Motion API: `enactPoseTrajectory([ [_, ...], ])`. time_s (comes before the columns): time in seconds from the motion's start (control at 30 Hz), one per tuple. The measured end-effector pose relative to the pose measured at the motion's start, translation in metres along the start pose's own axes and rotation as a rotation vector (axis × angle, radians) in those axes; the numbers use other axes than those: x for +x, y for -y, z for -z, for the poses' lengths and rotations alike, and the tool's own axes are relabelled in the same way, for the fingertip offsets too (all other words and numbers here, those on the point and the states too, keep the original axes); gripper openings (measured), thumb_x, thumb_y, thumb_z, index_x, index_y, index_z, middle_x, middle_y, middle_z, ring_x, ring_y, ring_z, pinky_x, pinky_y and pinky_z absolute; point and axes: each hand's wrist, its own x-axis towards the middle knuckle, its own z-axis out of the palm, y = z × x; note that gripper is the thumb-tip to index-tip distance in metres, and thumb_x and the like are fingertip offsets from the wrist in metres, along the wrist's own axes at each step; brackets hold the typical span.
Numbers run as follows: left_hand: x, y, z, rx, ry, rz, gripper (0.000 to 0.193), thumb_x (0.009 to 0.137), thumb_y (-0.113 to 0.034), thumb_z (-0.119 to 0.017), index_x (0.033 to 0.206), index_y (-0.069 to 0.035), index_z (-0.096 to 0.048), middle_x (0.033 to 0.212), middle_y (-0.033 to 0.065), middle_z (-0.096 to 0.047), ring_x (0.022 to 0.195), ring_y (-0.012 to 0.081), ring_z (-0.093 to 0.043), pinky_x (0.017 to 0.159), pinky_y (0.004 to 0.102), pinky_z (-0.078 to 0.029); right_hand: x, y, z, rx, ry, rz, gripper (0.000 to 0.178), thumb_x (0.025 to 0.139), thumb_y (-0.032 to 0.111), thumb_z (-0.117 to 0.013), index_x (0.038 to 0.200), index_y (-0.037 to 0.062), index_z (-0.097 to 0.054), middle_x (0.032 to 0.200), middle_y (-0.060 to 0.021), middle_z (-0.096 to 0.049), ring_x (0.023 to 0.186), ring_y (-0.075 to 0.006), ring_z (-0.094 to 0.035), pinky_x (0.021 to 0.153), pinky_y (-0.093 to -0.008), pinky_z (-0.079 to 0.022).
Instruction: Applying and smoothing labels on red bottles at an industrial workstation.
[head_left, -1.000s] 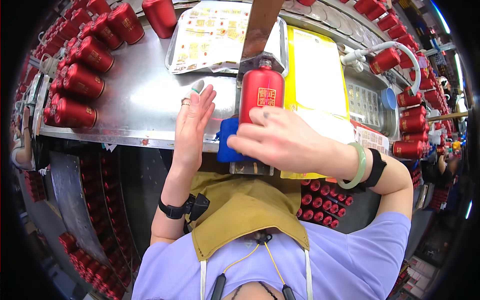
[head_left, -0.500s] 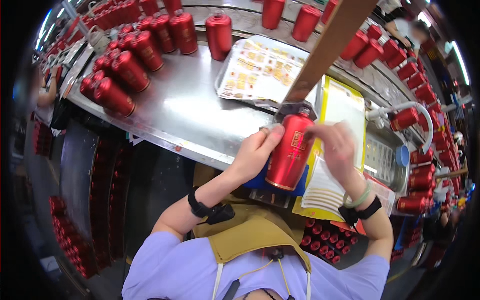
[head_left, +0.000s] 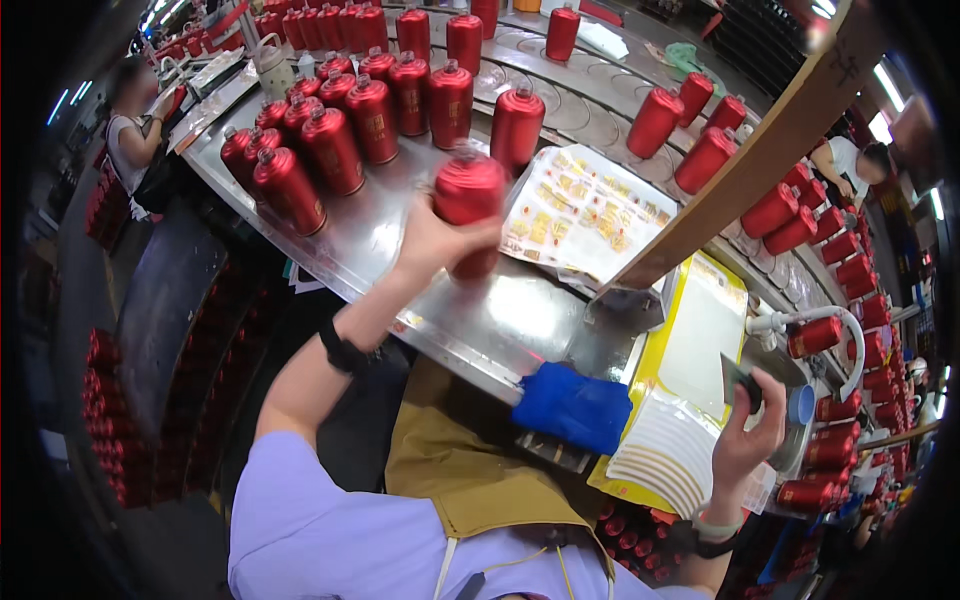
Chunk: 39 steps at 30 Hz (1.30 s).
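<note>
Head | bottle (head_left: 470, 190) neck up, long axis near-upright | left hand (head_left: 428, 240) clasping it | right hand (head_left: 745, 440) pinching dark tool (head_left: 748, 390)

1. The scene was bright overall, with white tube lights (head_left: 888, 86) glowing at the upper right and upper left.
2. Glare whitened part of the metal table (head_left: 520, 312), and small highlights shone on the standing bottles (head_left: 333, 150).
3. Beneath the table, the floor area lay in deep shadow.
4. The held bottle (head_left: 470, 195) was smeared by blur, and the left hand (head_left: 430, 245) looked soft.
5. Fisheye distortion bent straight edges toward the rim, where the corners went black.
</note>
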Motion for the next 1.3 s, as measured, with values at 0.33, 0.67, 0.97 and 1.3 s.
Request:
enactPoseTrajectory([
  [0.33,0.177,0.113,0.066,0.535,-0.733,-0.345,0.084,0.054,-0.025,-0.099,0.123,0.002,-0.060,0.124,0.0201,-0.062,0.116,0.0374,-0.060,0.106,0.0473,-0.046,0.020,-0.010,-0.017,0.114,0.185,-0.251,0.025,0.101,0.000,-0.048,0.124,-0.0003,-0.058,0.106,-0.0103,-0.058,0.095,-0.0180,-0.058,0.087,-0.0301,-0.046],
  [0.67,0.168,0.073,0.024,0.716,-0.945,-0.520,0.091,0.071,-0.042,-0.092,0.141,-0.002,-0.050,0.135,0.0178,-0.048,0.128,0.0380,-0.043,0.110,0.0580,-0.032,0.084,-0.080,-0.056,0.049,0.259,-0.303,0.026,0.092,0.009,-0.071,0.115,0.0028,-0.061,0.077,-0.0051,-0.042,0.068,-0.0145,-0.040,0.062,-0.0309,-0.037],
  [0.97,0.195,0.072,-0.064,0.473,-0.093,-0.540,0.099,0.068,-0.033,-0.097,0.146,0.000,-0.046,0.139,0.0163,-0.054,0.126,0.0281,-0.055,0.109,0.0404,-0.043,0.240,-0.224,-0.131,-0.334,0.206,0.118,0.039,0.094,0.003,-0.057,0.133,0.0100,-0.057,0.109,-0.0167,-0.061,0.101,-0.0389,-0.064,0.085,-0.0476,-0.053],
  [1.3,0.212,0.095,-0.076,0.411,-0.244,-0.528,0.070,0.068,-0.019,-0.094,0.127,-0.003,-0.058,0.120,0.0101,-0.061,0.112,0.0223,-0.061,0.102,0.0368,-0.048,0.282,-0.313,-0.181,-0.435,0.154,-0.077,0.046,0.095,0.026,-0.067,0.136,0.0074,-0.055,0.123,-0.0251,-0.066,0.111,-0.0446,-0.065,0.092,-0.0523,-0.054],
])
